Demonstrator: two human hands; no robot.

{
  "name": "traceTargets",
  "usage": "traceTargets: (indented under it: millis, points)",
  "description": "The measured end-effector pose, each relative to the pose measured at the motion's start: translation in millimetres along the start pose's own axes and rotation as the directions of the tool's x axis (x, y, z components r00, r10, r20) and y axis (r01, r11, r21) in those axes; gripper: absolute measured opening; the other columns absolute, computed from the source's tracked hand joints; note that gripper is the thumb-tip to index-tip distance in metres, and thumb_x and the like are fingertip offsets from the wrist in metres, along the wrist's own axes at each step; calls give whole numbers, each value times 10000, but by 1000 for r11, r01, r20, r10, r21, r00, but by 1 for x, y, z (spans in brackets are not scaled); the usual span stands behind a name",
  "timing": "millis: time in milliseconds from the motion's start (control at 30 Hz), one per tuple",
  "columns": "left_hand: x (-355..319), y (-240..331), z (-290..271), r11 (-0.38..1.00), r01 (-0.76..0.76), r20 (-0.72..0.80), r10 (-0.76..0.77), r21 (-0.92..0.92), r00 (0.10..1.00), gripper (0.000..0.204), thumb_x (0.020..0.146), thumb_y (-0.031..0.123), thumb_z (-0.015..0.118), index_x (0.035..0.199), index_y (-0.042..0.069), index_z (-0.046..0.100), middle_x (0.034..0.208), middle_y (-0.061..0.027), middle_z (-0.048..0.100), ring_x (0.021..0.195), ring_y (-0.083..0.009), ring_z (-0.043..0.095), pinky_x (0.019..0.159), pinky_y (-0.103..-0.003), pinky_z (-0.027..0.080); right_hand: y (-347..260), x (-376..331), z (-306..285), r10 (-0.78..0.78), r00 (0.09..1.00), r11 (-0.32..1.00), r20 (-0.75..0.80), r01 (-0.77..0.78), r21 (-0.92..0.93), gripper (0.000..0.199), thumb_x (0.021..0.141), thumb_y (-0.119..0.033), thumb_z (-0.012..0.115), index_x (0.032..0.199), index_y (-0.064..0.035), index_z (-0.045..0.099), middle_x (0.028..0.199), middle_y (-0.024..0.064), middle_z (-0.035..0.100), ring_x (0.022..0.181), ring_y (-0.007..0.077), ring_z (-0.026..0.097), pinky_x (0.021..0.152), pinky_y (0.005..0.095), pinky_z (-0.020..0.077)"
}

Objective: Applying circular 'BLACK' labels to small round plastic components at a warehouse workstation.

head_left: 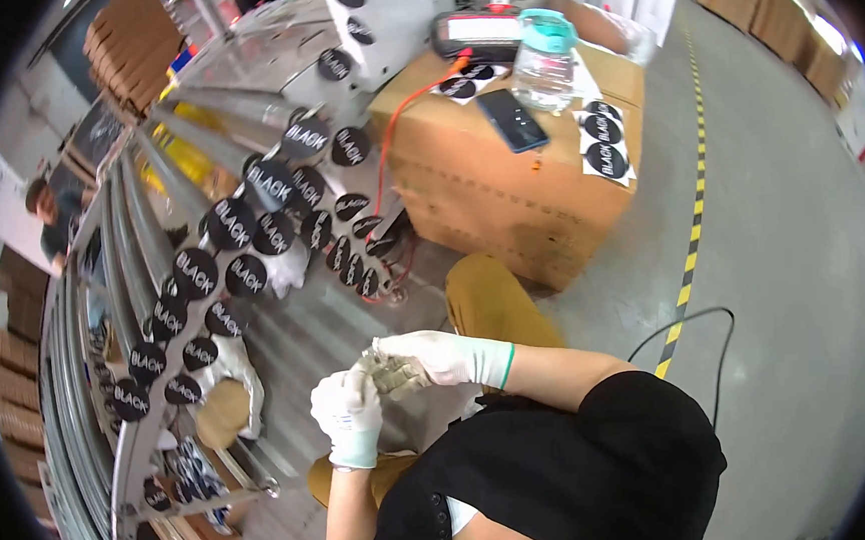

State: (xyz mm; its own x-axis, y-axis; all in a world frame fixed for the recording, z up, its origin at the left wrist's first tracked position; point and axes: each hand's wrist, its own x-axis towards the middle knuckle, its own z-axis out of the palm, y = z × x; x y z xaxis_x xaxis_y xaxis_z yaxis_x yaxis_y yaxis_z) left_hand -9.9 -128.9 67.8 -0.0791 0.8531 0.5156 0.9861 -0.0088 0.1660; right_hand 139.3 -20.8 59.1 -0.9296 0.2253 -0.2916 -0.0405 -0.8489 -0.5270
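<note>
Both of my hands wear white knitted gloves and meet in front of my lap. My left hand [348, 408] is closed, its fingers curled toward the other hand. My right hand [411, 363] comes in from the right with its fingers bent and the grey, soiled palm side partly showing. The fingertips of the two hands touch or nearly touch. Whatever lies between them, if anything, is too small or hidden to make out. Nearest to them on the left is a metal rail covered with round black stickers [233, 224].
A cardboard box [508, 204] ahead carries a phone [514, 121], a clear bottle with a teal lid [545, 66], sticker sheets [604, 143] and a dark device [476, 34] with an orange cable [384, 153]. Metal tubes [129, 231] stand left. Yellow-black tape [695, 222] crosses the floor.
</note>
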Motion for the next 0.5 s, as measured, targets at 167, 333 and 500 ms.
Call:
traceTargets:
  millis: [167,333,500]
  points:
    - [16,32,22,977,-197,144,184,85,972,238,721,132,606,949,147,673,725,-18,573,711,-226,561,664,-377,422,-2,-36,-27,-175,984,983,-39,172,-69,276,895,-351,586,998,-98,629,874,-15,612,773,102,578,679,262,476]
    - [34,53,23,949,-313,194,316,-47,929,278,740,92,584,1013,89,637,931,-69,637,822,-263,592,762,-385,445,-24,-58,-48,-167,981,985,-101,163,-54,309,918,-332,519,1052,-63,593,933,70,628,818,160,613,722,299,502]
    - [54,61,18,962,-255,173,269,-101,947,254,747,86,617,999,89,646,907,-69,641,832,-267,594,768,-380,448,-44,-65,-53,-144,989,987,44,147,-67,519,938,-500,404,1217,-72,496,1008,164,637,861,254,628,785,381,501]
